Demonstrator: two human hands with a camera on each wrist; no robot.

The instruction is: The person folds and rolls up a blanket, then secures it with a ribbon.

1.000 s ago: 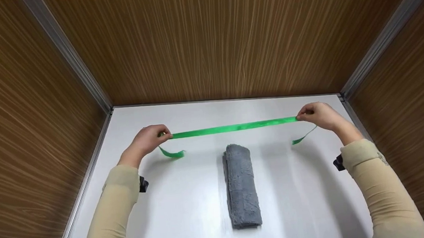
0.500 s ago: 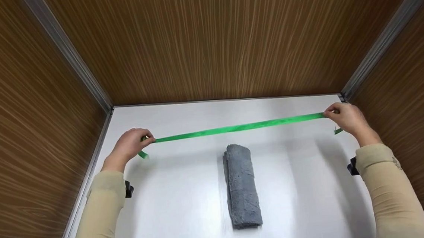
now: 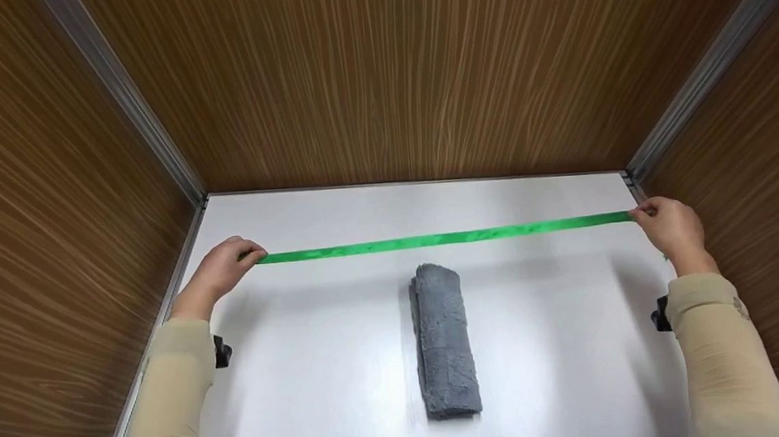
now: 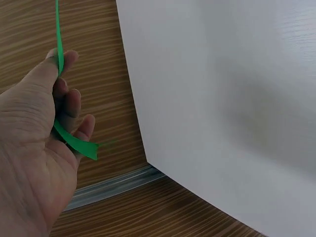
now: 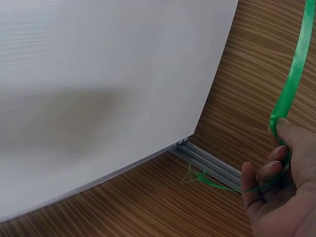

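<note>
Hands farther apart, ribbon taut

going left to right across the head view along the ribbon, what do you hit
left wood-grain wall → left hand → taut green ribbon, with the rolled grey towel lying on the white tabletop under its middle → right hand → right wood-grain wall

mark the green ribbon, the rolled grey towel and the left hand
green ribbon point(image 3: 442, 239), head view, middle of the taut span.
rolled grey towel point(image 3: 445, 341), head view, middle of the roll.
left hand point(image 3: 218, 275), head view, back of the hand.
</note>
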